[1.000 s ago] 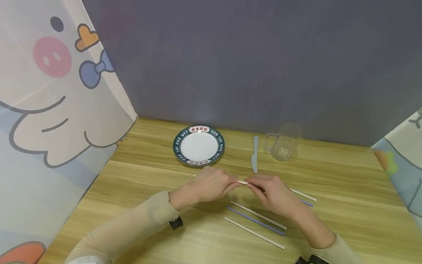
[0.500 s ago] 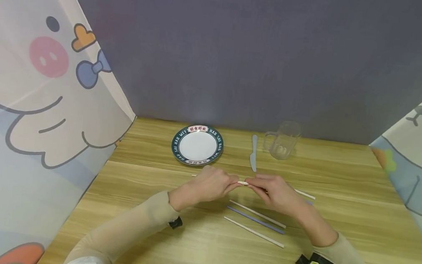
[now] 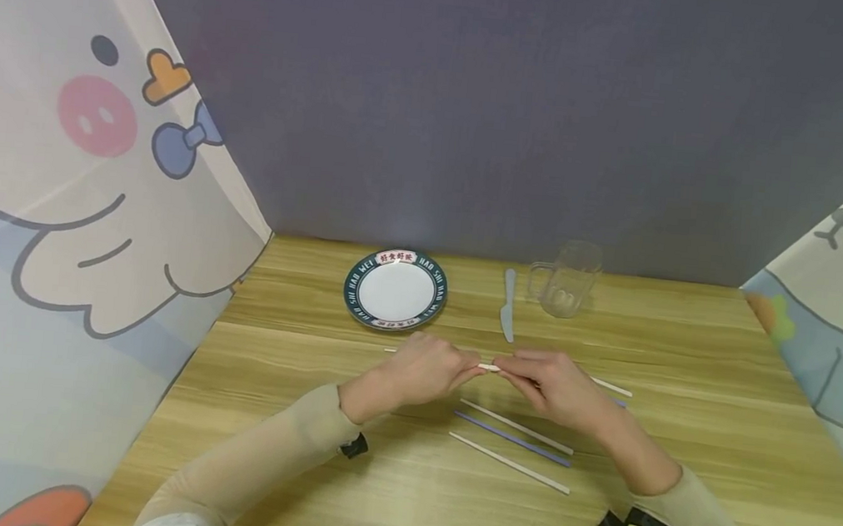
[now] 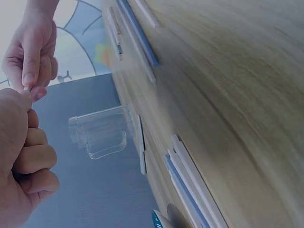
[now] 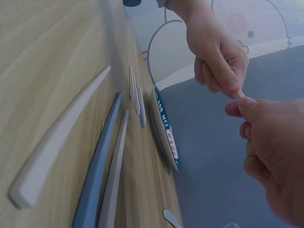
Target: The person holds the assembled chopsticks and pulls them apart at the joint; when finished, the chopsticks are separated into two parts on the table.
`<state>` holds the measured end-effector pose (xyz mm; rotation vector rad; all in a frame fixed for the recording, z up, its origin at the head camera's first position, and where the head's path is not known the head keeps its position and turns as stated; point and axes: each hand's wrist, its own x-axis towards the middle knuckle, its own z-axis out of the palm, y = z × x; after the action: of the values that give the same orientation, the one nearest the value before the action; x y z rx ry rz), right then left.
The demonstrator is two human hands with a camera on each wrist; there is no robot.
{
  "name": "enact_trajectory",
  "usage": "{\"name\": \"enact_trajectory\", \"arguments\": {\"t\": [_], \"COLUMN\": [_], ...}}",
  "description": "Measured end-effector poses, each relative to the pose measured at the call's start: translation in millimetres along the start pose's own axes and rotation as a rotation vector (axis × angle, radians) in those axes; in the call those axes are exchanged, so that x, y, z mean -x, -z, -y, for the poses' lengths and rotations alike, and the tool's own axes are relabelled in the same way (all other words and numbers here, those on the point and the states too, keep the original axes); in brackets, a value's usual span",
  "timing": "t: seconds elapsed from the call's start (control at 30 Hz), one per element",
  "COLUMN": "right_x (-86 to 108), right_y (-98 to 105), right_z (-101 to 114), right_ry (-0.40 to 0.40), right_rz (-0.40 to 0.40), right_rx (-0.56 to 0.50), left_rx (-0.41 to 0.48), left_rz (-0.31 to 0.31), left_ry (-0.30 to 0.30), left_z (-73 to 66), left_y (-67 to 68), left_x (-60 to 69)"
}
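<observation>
Broadly, worktop (image 3: 287, 418): light wood grain.
Left hand (image 3: 423, 369), right hand (image 3: 550, 383): raised above it, nearly meeting; fingers curled, tips pinching one thing from opposite sides.
Plate (image 3: 395, 291), mug (image 3: 573, 283): far side.
Chopsticks (image 3: 513, 439): nearer; some partly hidden by hands.
Knife (image 3: 508, 306): between plate and mug.
White piece (image 3: 488, 367): in both pinches; apparently a two-handed working step; next move likely calls for steady, even grip.

Head view high; low wrist views share plate (image 5: 167, 128).

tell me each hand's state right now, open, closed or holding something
Left hand: pinches one side of a small white item.
Right hand: pinches the same item's other side.
</observation>
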<state>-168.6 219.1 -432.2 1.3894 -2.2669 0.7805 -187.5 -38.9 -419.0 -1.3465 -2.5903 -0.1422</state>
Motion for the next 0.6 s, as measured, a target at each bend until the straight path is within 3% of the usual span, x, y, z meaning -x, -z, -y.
{"name": "enact_trajectory", "arguments": {"t": [0.2, 0.6], "right_x": [0.3, 0.5], "right_y": [-2.2, 2.3], "right_z": [0.5, 1.0], "right_ry": [0.009, -0.007], "right_rz": [-0.040, 0.017], "right_rx": [0.020, -0.028], "left_rx": [0.000, 0.016], "left_rz": [-0.026, -0.049], "left_ry": [0.005, -0.047], "left_z": [-1.4, -0.6], "left_y": [-0.2, -1.2], "left_x": [0.7, 2.3]}}
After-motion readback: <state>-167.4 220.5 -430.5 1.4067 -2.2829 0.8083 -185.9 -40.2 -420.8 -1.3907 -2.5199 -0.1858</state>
